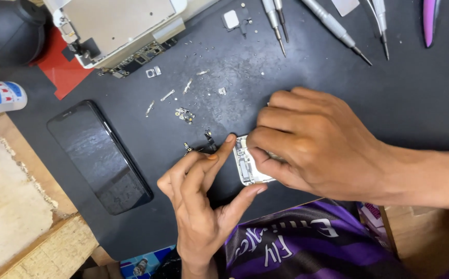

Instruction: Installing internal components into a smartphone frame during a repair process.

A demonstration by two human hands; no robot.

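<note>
My right hand (315,142) lies over a small opened phone body (246,166) with a white frame and grips it from above, hiding most of it. My left hand (201,199) comes up from below. Its thumb presses the phone's near edge and its forefinger touches the top left corner. Small black parts (207,142) lie on the mat right next to that fingertip.
A black phone (99,156) lies screen up at the left on the dark mat (415,88). A detached screen assembly (118,31) rests at the top left beside a black blower (7,31). Screwdrivers (335,28), tweezers and scattered screws and brackets (186,114) sit along the top. A glue bottle (0,96) is at far left.
</note>
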